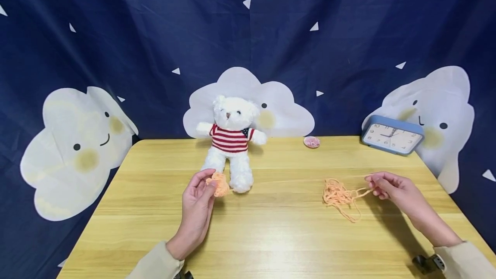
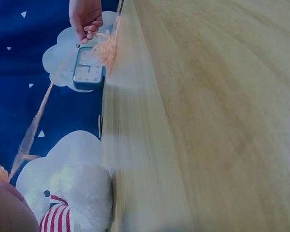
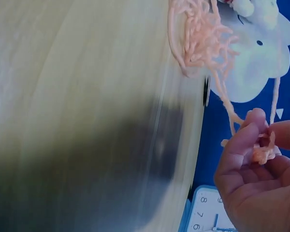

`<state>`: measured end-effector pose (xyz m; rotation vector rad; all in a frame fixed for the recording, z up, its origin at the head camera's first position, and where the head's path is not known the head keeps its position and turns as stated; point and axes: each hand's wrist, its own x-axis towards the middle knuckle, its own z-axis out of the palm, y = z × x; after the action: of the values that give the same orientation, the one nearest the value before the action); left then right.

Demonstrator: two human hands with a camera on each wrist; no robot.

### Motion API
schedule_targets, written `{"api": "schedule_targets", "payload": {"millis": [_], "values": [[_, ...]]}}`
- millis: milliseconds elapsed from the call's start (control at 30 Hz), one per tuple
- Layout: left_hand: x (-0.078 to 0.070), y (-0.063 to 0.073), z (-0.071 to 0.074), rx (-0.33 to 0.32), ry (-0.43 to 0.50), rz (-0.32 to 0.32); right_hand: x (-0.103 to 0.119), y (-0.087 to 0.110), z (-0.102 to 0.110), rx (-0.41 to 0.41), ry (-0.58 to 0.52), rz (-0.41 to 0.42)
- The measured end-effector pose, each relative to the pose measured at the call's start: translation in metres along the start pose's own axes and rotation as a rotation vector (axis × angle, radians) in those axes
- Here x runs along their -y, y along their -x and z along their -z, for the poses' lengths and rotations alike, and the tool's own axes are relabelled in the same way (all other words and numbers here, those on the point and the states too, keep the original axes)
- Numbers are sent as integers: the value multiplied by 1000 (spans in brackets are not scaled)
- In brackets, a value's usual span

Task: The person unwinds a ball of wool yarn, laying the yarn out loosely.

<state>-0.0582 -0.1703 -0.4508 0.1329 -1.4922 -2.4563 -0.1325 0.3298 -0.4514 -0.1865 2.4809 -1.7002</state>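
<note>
Behind a pale wood-grain table (image 1: 128,210) we observe a dark blue fabric backdrop (image 1: 155,20) with soft vertical folds, printed with white clouds (image 1: 58,158) and scattered small white triangles (image 1: 315,26); on the table we note a diffuse, whitish sheen (image 1: 280,231).

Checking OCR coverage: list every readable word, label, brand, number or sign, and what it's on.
"2", "3", "4", "5", "6", "7", "8", "9", "10": dial of the blue clock, head view.
Too small or blurred: the dial's numerals near the top, and all of them in the left wrist view; any marking on the pink disc.
No readable words or brands.
</note>
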Motion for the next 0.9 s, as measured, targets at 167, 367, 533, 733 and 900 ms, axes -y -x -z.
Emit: {"api": "schedule_targets", "payload": {"millis": [167, 367, 533, 733, 900], "values": [[0, 0, 1, 4, 19, -10, -4, -1, 8, -13, 33, -56], [-1, 0, 1, 6, 24, -16, -13, -1, 20, -12, 32, -82], [-1, 0, 1, -8, 22, -6, -16, 0, 25, -76, -45, -90], [0, 0, -2, -16, 23, 9, -15, -1, 24, 30, -12, -110], [0, -1, -3, -15, 7, 15, -15, 4, 23, 5, 26, -81]]}}
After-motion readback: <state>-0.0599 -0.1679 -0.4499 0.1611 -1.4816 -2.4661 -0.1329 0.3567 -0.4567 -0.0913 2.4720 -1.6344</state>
